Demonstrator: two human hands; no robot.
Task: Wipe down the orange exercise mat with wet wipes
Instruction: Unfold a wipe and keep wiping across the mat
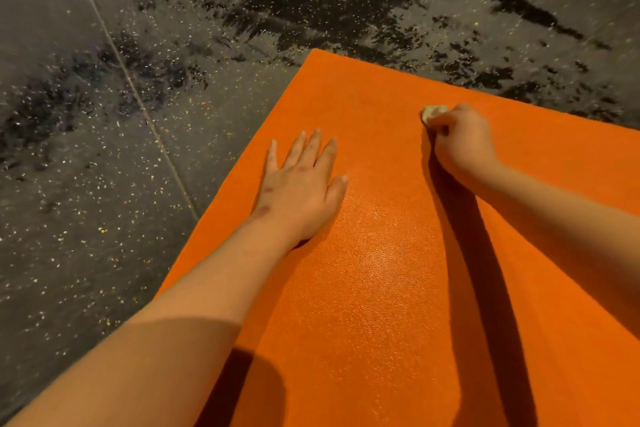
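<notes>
Orange mat (398, 270) fills lower right of frame, lying on speckled dark floor (86, 149). Left hand (301, 184) at centre, fingers straight, palm flat on mat, likely pinning it against sliding. Right hand (462, 142) in upper right, fingers curled round bunched wet wipe (433, 113), pressing it onto mat near far edge.

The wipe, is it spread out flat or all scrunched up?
Scrunched up. The wipe is a small pale wad poking from the curled fingers of the right hand, down on the orange mat.
</notes>
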